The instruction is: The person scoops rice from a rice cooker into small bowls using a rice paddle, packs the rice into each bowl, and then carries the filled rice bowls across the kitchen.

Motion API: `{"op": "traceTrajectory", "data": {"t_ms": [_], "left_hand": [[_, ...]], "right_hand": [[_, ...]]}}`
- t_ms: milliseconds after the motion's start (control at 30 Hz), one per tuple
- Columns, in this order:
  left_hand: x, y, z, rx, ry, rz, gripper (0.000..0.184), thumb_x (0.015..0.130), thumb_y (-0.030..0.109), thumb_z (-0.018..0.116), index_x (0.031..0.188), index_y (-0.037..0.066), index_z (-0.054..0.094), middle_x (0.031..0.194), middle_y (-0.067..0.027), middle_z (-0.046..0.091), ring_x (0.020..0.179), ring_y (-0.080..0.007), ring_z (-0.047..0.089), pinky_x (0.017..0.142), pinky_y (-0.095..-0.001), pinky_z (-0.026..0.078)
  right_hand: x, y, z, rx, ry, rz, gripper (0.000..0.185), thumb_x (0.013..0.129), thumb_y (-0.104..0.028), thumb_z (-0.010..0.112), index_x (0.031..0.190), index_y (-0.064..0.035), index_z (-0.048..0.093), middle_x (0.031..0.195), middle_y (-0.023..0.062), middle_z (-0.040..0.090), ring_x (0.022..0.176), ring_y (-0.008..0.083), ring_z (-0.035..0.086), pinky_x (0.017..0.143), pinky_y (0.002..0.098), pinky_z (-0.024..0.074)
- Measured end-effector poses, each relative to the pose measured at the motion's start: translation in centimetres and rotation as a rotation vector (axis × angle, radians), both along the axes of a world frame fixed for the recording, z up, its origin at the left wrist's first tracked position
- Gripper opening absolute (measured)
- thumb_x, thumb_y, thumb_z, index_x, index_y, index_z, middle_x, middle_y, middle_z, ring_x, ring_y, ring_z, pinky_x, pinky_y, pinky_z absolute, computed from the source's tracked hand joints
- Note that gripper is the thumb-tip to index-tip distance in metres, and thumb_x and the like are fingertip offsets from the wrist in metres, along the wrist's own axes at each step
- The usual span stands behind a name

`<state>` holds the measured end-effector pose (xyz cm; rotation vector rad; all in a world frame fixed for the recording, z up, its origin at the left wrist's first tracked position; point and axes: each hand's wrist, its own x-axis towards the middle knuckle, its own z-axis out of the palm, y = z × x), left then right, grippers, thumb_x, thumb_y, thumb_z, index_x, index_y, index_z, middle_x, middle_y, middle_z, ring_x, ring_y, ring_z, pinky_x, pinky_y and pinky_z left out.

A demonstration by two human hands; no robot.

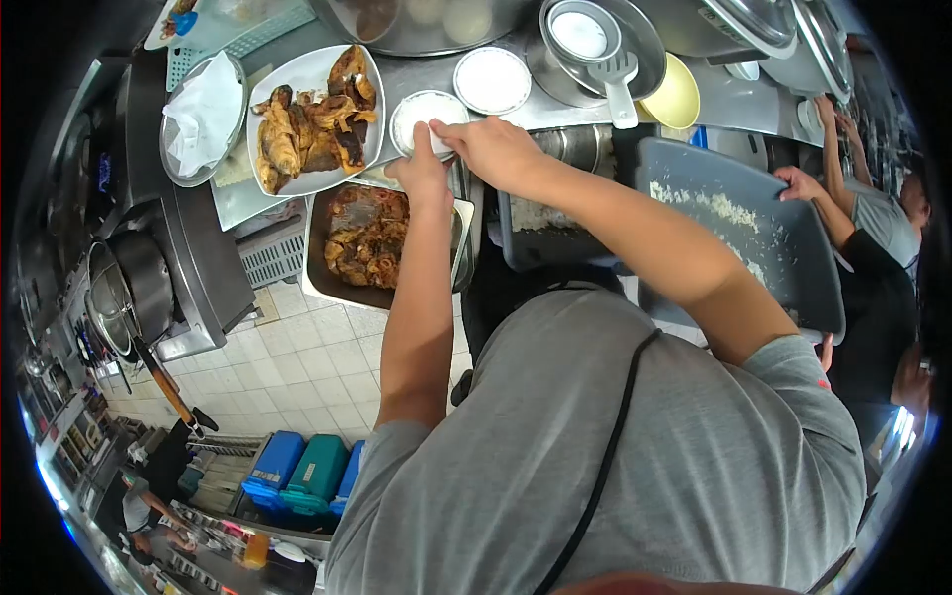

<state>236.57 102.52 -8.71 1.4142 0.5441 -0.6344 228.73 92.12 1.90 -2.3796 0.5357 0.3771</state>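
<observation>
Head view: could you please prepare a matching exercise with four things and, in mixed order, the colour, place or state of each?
1. Left hand and right hand
2. White serving plate
3. Large grey tub
4. Bowl just right of the slotted spatula

A. White grains inside
B. Yellow
C. Touching a round white dish
D. Bears browned food pieces

Pairs: 1-C, 2-D, 3-A, 4-B
</observation>
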Motion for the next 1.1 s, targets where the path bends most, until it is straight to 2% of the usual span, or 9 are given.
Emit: {"op": "traceTrajectory", "data": {"t_ms": [100,333,433,533,633,767,967,1033,1100], "left_hand": [[-0.1,-0.1,-0.3,-0.006,-0.037,0.003,0.098,0.097,0.033,0.078,0.149,-0.013,0.010,0.143,-0.0283,0.049,0.114,-0.0335,0.067,0.089,-0.0507,0.064],[0.4,-0.1,-0.1,0.021,-0.029,-0.031,0.089,0.099,0.028,0.076,0.146,-0.014,0.013,0.139,-0.0233,0.055,0.114,-0.0308,0.068,0.090,-0.0510,0.064],[0.0,0.4,1.5,-0.055,-0.010,-0.046,0.077,0.102,0.028,0.072,0.145,-0.015,0.024,0.139,-0.0238,0.056,0.117,-0.0305,0.067,0.089,-0.0509,0.064],[-0.6,1.4,3.1,-0.284,0.023,-0.123,0.067,0.109,0.042,0.055,0.148,-0.009,0.036,0.145,-0.0231,0.054,0.127,-0.0329,0.063,0.097,-0.0544,0.061],[-1.0,1.9,4.2,-0.466,0.067,-0.084,0.071,0.111,0.059,0.020,0.156,0.010,0.043,0.152,-0.0166,0.052,0.138,-0.0366,0.054,0.113,-0.0586,0.049],[-1.1,1.8,3.5,-0.491,0.051,-0.073,0.060,0.111,0.045,0.025,0.151,0.008,0.048,0.151,-0.0150,0.054,0.136,-0.0349,0.056,0.111,-0.0584,0.050],[-0.8,1.5,1.1,-0.465,0.061,-0.018,0.059,0.111,0.039,0.021,0.149,0.003,0.048,0.146,-0.0179,0.056,0.128,-0.0357,0.062,0.102,-0.0597,0.056],[-1.0,1.7,0.9,-0.491,0.056,-0.018,0.059,0.111,0.040,0.021,0.148,0.004,0.049,0.146,-0.0179,0.057,0.128,-0.0354,0.062,0.101,-0.0602,0.056],[-1.0,1.7,0.9,-0.527,0.039,-0.028,0.058,0.111,0.040,0.022,0.148,0.004,0.050,0.146,-0.0179,0.057,0.128,-0.0351,0.062,0.101,-0.0608,0.056]], "right_hand": [[0.1,0.1,-1.6,-0.021,-0.066,-0.031,0.037,0.110,-0.034,0.052,0.145,-0.0328,0.066,0.096,0.0215,0.075,0.087,0.0435,0.072,0.082,0.0528,0.0583],[0.3,0.1,-2.0,-0.017,-0.087,-0.043,0.036,0.111,-0.036,0.051,0.144,-0.0312,0.067,0.097,0.0212,0.075,0.088,0.0439,0.072,0.083,0.0521,0.0574],[0.6,-0.2,-2.3,0.000,-0.030,-0.057,0.034,0.110,-0.032,0.054,0.140,-0.0292,0.070,0.100,0.0211,0.076,0.090,0.0442,0.071,0.084,0.0514,0.0571],[0.5,-1.2,-3.0,0.060,-0.206,-0.034,0.033,0.109,-0.028,0.057,0.138,-0.0247,0.072,0.102,0.0225,0.075,0.092,0.0445,0.071,0.085,0.0506,0.0571],[1.1,-1.3,-1.7,0.055,-0.298,0.034,0.034,0.108,-0.026,0.059,0.139,-0.0201,0.071,0.106,0.0239,0.075,0.095,0.0436,0.072,0.087,0.0499,0.0573],[3.2,-0.7,0.0,-0.026,-0.091,0.029,0.037,0.108,-0.025,0.056,0.142,-0.0140,0.068,0.111,0.0229,0.076,0.103,0.0420,0.074,0.092,0.0493,0.0568],[3.4,0.9,1.8,-0.078,0.156,0.030,0.039,0.109,-0.025,0.053,0.143,-0.0130,0.068,0.117,0.0218,0.077,0.109,0.0417,0.073,0.096,0.0494,0.0557],[3.1,0.6,1.3,-0.058,0.085,0.001,0.044,0.112,-0.036,0.047,0.116,-0.0026,0.075,0.109,0.0262,0.076,0.102,0.0438,0.075,0.091,0.0534,0.0583],[2.3,0.1,0.4,-0.068,0.018,0.047,0.043,0.112,-0.036,0.047,0.119,-0.0042,0.075,0.109,0.0265,0.076,0.101,0.0441,0.075,0.091,0.0533,0.0583]]}}
